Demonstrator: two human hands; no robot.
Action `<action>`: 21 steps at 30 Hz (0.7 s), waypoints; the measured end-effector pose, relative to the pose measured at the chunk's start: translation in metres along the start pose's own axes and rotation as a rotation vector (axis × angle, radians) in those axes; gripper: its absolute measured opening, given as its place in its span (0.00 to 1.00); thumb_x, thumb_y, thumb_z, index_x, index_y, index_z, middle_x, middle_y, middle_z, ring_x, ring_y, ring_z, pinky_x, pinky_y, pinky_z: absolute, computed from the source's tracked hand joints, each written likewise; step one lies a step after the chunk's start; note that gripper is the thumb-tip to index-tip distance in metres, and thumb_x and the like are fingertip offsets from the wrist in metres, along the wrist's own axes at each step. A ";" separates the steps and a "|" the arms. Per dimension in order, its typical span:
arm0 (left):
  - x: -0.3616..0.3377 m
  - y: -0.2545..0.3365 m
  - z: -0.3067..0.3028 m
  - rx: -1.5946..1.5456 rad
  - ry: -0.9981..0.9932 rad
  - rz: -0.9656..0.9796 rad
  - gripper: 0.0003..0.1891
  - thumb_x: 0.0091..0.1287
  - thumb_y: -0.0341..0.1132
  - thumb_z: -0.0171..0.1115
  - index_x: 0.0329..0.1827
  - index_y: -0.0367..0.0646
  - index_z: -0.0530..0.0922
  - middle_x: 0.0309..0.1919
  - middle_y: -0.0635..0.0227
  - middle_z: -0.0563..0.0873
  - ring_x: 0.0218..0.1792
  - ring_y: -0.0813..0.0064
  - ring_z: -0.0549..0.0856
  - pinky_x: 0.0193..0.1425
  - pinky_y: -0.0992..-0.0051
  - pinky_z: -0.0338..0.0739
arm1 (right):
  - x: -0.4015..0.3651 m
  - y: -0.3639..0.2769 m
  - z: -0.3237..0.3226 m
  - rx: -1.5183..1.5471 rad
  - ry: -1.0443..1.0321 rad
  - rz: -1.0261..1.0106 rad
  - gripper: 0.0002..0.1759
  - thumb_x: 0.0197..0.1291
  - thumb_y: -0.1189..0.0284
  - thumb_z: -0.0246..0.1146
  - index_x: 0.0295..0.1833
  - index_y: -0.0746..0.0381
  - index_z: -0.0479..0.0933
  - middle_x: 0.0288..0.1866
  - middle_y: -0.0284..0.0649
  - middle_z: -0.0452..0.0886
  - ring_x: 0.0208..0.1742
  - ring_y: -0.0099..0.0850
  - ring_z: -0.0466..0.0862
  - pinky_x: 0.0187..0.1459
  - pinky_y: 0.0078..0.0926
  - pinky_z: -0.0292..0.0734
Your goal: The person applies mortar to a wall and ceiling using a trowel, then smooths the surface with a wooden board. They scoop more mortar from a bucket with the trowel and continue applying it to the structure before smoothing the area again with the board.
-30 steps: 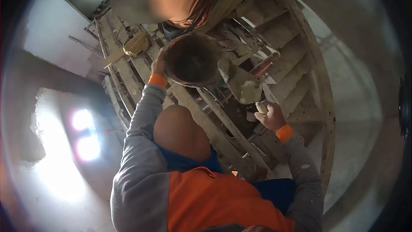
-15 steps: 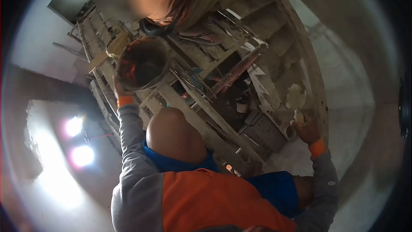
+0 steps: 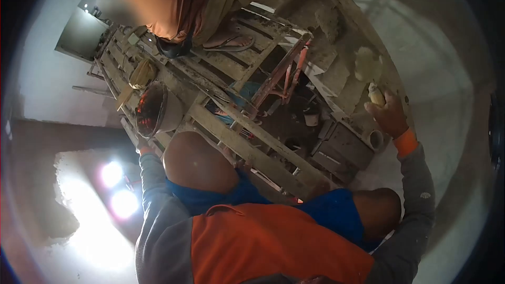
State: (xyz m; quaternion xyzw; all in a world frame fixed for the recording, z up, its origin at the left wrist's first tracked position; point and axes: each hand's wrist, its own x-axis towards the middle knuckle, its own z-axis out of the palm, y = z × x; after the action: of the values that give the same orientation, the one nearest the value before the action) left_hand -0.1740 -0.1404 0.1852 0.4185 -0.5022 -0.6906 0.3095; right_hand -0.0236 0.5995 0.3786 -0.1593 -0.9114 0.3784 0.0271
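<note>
A dark bucket [image 3: 171, 110] with a reddish glint inside its mouth is tilted on the plank platform at the left. My left hand [image 3: 141, 144] is at its lower edge, mostly out of sight, holding it there. On the right, my right hand [image 3: 390, 117] is closed around a pale yellowish handle [image 3: 375, 95]. Just beyond that handle a pale, irregular patch [image 3: 368, 64] shows against the brownish curved surface; whether it is part of the tool is unclear. Below my right hand is a round opening like a pipe end [image 3: 375, 139].
Another person in orange clothing [image 3: 163, 0] is at the top, a sandaled foot [image 3: 230, 41] on the slats. A yellowish bundle [image 3: 142, 73] lies beyond the bucket. Gaps between planks [image 3: 226, 121] show a lower level with a small container [image 3: 311, 117]. Bright lamps [image 3: 124, 203] shine left.
The bucket has tipped so that its mouth faces more to the left. My right hand has moved up and right with the handle. The other person appears further left, and the view has shifted.
</note>
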 end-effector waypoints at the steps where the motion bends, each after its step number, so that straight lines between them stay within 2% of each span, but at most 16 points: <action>1: -0.011 0.013 0.010 0.061 -0.020 0.088 0.26 0.61 0.55 0.57 0.49 0.40 0.73 0.38 0.63 0.79 0.39 0.69 0.80 0.37 0.69 0.75 | -0.001 0.011 -0.005 -0.019 0.019 0.004 0.17 0.44 0.67 0.62 0.32 0.72 0.72 0.20 0.42 0.72 0.23 0.26 0.70 0.28 0.30 0.69; 3: -0.035 0.042 0.041 0.146 -0.098 0.242 0.26 0.60 0.55 0.58 0.48 0.40 0.73 0.36 0.63 0.80 0.37 0.70 0.80 0.34 0.70 0.75 | -0.002 0.025 -0.016 0.010 0.039 -0.027 0.17 0.44 0.66 0.63 0.29 0.71 0.71 0.20 0.45 0.73 0.22 0.29 0.72 0.27 0.32 0.68; 4: -0.053 0.059 0.061 0.188 -0.221 0.291 0.26 0.60 0.55 0.58 0.47 0.41 0.73 0.35 0.63 0.80 0.36 0.71 0.80 0.33 0.70 0.75 | 0.001 0.032 -0.023 0.020 0.055 -0.051 0.18 0.44 0.65 0.63 0.28 0.71 0.70 0.20 0.46 0.73 0.22 0.31 0.72 0.27 0.34 0.68; 5: -0.074 0.075 0.084 0.223 -0.367 0.326 0.26 0.59 0.56 0.59 0.47 0.41 0.74 0.34 0.64 0.80 0.35 0.71 0.81 0.31 0.71 0.76 | 0.004 0.055 -0.024 -0.127 0.081 -0.153 0.21 0.46 0.65 0.65 0.37 0.72 0.71 0.24 0.46 0.76 0.25 0.34 0.75 0.30 0.32 0.71; 6: -0.102 0.086 0.108 0.249 -0.560 0.322 0.26 0.59 0.56 0.60 0.46 0.41 0.74 0.33 0.64 0.80 0.34 0.72 0.81 0.29 0.71 0.76 | 0.009 0.077 -0.027 -0.288 0.129 -0.265 0.25 0.47 0.65 0.66 0.47 0.72 0.72 0.28 0.47 0.78 0.28 0.36 0.78 0.33 0.31 0.74; 8: -0.163 0.120 0.174 0.283 -0.963 0.327 0.27 0.60 0.57 0.57 0.46 0.39 0.73 0.35 0.61 0.82 0.30 0.73 0.81 0.29 0.75 0.76 | 0.005 0.071 -0.043 -0.212 0.068 -0.233 0.26 0.46 0.61 0.67 0.44 0.72 0.73 0.30 0.54 0.78 0.32 0.47 0.78 0.38 0.36 0.73; 9: -0.233 0.153 0.193 0.204 -1.250 0.329 0.28 0.60 0.57 0.57 0.46 0.38 0.72 0.38 0.59 0.81 0.28 0.74 0.81 0.29 0.77 0.76 | 0.005 0.082 -0.044 -0.285 0.192 -0.412 0.25 0.45 0.60 0.67 0.38 0.72 0.73 0.30 0.56 0.77 0.30 0.49 0.78 0.36 0.36 0.74; 10: -0.312 0.181 0.204 0.149 -1.533 0.342 0.28 0.60 0.58 0.56 0.46 0.38 0.72 0.41 0.56 0.81 0.27 0.74 0.81 0.28 0.79 0.76 | 0.008 0.072 -0.051 -0.088 0.115 -0.395 0.25 0.44 0.59 0.68 0.36 0.71 0.73 0.29 0.55 0.77 0.30 0.45 0.79 0.34 0.36 0.73; 12: -0.415 0.198 0.228 -0.291 -2.009 0.401 0.30 0.59 0.59 0.56 0.47 0.36 0.72 0.45 0.51 0.78 0.26 0.74 0.81 0.29 0.82 0.77 | 0.008 0.077 -0.057 -0.221 -0.016 -0.144 0.24 0.44 0.60 0.67 0.35 0.72 0.74 0.27 0.54 0.75 0.29 0.40 0.79 0.33 0.37 0.73; 13: -0.447 0.205 0.240 -0.378 -2.278 0.325 0.35 0.57 0.63 0.56 0.48 0.35 0.71 0.47 0.47 0.76 0.28 0.71 0.82 0.34 0.73 0.79 | 0.008 0.073 -0.058 -0.176 0.049 -0.160 0.23 0.43 0.61 0.66 0.34 0.72 0.73 0.26 0.54 0.76 0.27 0.41 0.78 0.32 0.37 0.73; 14: -0.491 0.217 0.233 -0.461 -2.399 0.251 0.37 0.56 0.65 0.55 0.50 0.36 0.71 0.45 0.47 0.77 0.30 0.71 0.83 0.35 0.71 0.80 | 0.006 0.069 -0.052 -0.124 0.100 -0.170 0.22 0.42 0.62 0.65 0.33 0.73 0.73 0.25 0.54 0.76 0.26 0.42 0.77 0.30 0.37 0.72; 17: -0.574 0.231 0.230 -0.609 -2.778 -0.162 0.39 0.54 0.66 0.57 0.49 0.35 0.69 0.41 0.51 0.76 0.27 0.75 0.80 0.31 0.74 0.76 | -0.005 0.047 -0.053 -0.039 0.155 -0.219 0.21 0.41 0.64 0.64 0.34 0.73 0.73 0.25 0.54 0.76 0.24 0.42 0.76 0.29 0.36 0.71; 21: -0.626 0.247 0.232 -0.664 -3.036 -0.759 0.41 0.51 0.67 0.59 0.49 0.33 0.66 0.36 0.56 0.75 0.22 0.79 0.76 0.26 0.79 0.71 | -0.026 0.019 -0.077 -0.044 0.135 -0.152 0.20 0.40 0.67 0.64 0.37 0.71 0.73 0.27 0.53 0.77 0.27 0.41 0.77 0.32 0.34 0.72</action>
State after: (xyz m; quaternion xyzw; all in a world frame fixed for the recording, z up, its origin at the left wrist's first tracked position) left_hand -0.0919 0.4159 0.6209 0.6123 0.0368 0.5547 0.5622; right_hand 0.0191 0.6562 0.4221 -0.1153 -0.9251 0.3434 0.1137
